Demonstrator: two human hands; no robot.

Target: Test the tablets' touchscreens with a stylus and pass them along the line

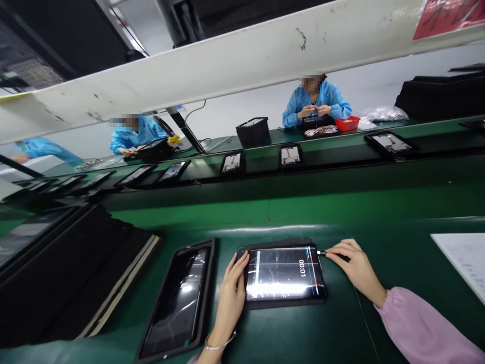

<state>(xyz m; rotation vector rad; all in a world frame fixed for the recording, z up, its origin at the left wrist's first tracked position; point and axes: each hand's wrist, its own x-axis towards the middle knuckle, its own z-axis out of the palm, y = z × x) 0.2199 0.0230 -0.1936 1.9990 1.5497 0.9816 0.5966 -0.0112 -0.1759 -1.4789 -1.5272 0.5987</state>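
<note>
A tablet [284, 275] with a lit screen reading 00:01 lies in a black tray on the green bench. My left hand [232, 290] rests on its left edge, fingers together along the frame. At the tablet's right edge, near the top corner, my right hand [354, 265] pinches a small cable plug [322, 253], whose metal end meets the edge. Its thin cable runs down the bench from beneath the hand. Left of my left hand, a second tablet [180, 298] with a dark screen sits in a black tray.
A stack of black trays [94, 273] stands at the left. White paper [462, 253] lies at the right. Beyond, a line [333, 154] carries trays with devices. Across it, people in blue work near a red box [347, 123] and a black box [253, 132].
</note>
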